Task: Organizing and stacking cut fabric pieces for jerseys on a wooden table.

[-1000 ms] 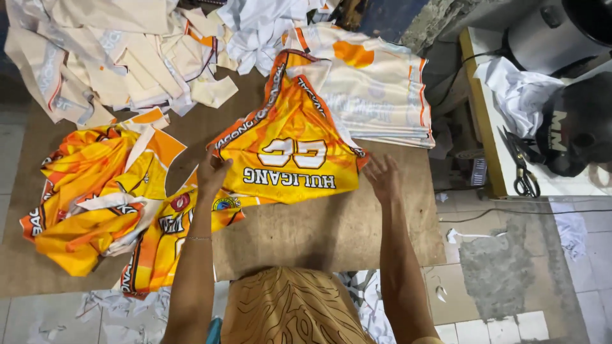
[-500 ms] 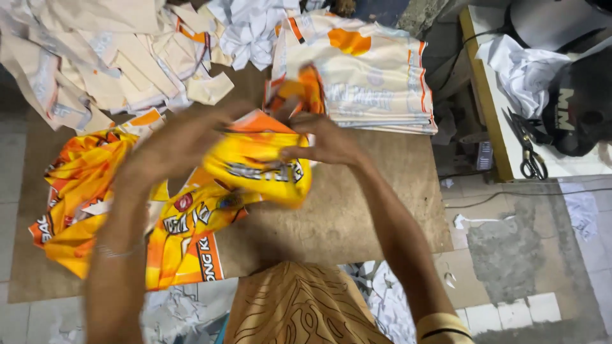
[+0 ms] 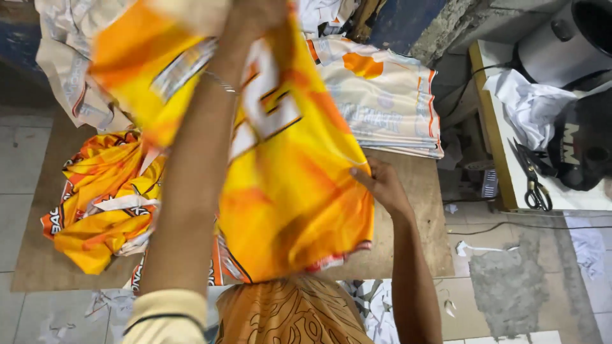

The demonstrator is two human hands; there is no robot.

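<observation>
1. Up in front of my face, well above the brown wooden desk [image 3: 408, 210], is the orange-and-yellow printed jersey panel of thin slippery fabric [image 3: 293, 191]. It hangs off my hands, not resting on anything.
2. My left hand [image 3: 255, 16] is the high one, raised near the top edge of the view and gripping the top of the panel. The fingers are mostly cut off by the frame, so I can't tell exactly how they're pinching.
3. My right hand [image 3: 381, 185] sits much lower and off to the right, fingers closed on the panel's right side edge.
4. So the cloth's long axis runs top-left to bottom-right, slanted, with the bottom hem dangling loose above the near edge of the desk, close to my lap.
5. Right hand is the nearer one to the desk; left is well clear of it.
6. Under and left of the panel lies a crumpled heap of matching orange-yellow jersey pieces [image 3: 102, 204]. At the far edge there's a neat stack of pale, faded printed sheets [image 3: 389, 102], well apart from both hands.
</observation>
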